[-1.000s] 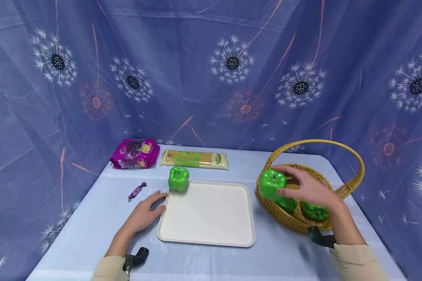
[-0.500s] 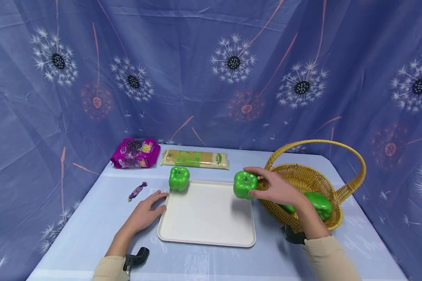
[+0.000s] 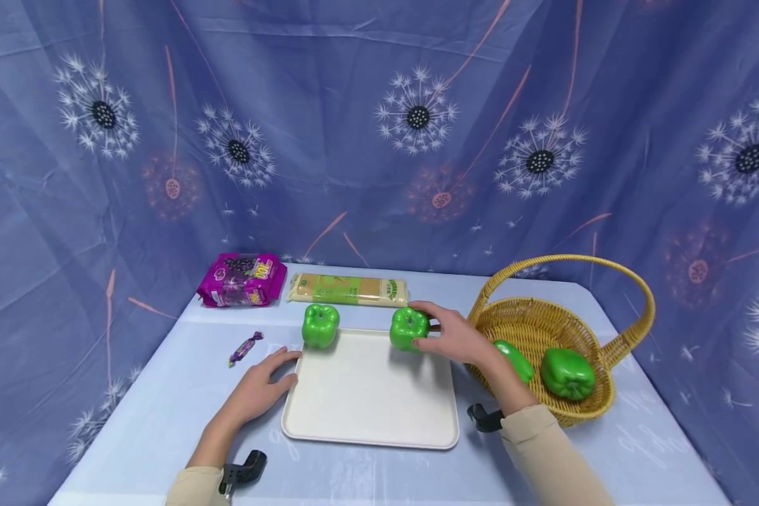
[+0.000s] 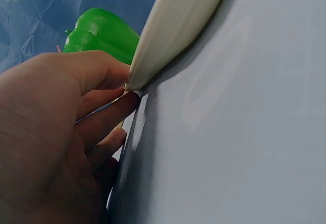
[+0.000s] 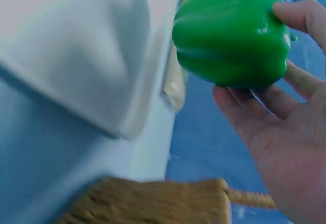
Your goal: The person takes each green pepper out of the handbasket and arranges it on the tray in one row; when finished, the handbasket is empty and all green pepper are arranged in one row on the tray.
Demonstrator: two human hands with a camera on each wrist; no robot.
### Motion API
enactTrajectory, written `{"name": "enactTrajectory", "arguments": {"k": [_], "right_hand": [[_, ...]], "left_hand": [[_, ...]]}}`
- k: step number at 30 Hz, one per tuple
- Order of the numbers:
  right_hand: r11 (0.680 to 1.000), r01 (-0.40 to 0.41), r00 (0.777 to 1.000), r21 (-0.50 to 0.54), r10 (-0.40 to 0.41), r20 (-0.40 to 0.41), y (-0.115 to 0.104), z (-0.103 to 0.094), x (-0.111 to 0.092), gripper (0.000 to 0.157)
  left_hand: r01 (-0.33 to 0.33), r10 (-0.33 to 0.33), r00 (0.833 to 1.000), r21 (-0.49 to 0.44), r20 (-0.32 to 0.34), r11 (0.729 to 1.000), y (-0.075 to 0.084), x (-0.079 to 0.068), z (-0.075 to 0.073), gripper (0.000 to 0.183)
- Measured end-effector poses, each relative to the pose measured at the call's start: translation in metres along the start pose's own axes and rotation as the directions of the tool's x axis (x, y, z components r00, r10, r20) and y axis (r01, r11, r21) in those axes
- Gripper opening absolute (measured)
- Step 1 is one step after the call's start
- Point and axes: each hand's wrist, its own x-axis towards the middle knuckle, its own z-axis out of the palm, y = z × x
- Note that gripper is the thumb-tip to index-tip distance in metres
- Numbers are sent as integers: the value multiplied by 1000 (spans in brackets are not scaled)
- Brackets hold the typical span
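Observation:
My right hand [image 3: 458, 339] grips a green bell pepper [image 3: 408, 329], held over the far right part of the white tray [image 3: 370, 397]. In the right wrist view thumb and fingers [image 5: 300, 18] lie on either side of that pepper [image 5: 232, 35]. Another bell pepper [image 3: 320, 326] sits at the tray's far left corner. My left hand [image 3: 262, 386] rests against the tray's left rim with relaxed, spread fingers. The left wrist view has its fingertips touching the tray edge [image 4: 158, 46]. Two more green bell peppers lie in a wicker basket [image 3: 528, 320], one partly behind my right forearm.
The basket's tall handle [image 3: 635, 281] arches up on the right. Behind the tray lies a flat packet [image 3: 349, 289] with a green label, next to a purple package [image 3: 243, 280]. A wrapped purple candy [image 3: 245, 348] lies left of the tray. A blue patterned curtain [image 3: 329, 140] stands behind.
My right hand has carried the bell pepper left, out from above the basket to over the tray. The left hand and the pepper at the tray's corner have stayed put.

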Motion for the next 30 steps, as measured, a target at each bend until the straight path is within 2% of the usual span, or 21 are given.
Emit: {"name": "enactTrajectory", "arguments": {"k": [6,14,17,25,30], "right_hand": [[999,7,1000,47,-6,-25,2,21,16,67],[987,-64,997,145,71,-40,3,43,33,73],[984,-76,995,162,85,-47,1,49,37,71],[984,-13,998,177,24,-59,-5,58,46,63],[992,17,996,124,-7,-84,-5,63,51,63]], "left_hand": [[9,-9,1000,7,-2,1000,0,0,-1,45],[8,-8,1000,5,4,1000,1,1,-1,45],[5,-5,1000,4,3,1000,1,0,-1,45],[5,-5,1000,-1,7,1000,1,0,-1,45],[8,-8,1000,5,6,1000,1,0,-1,46]]}}
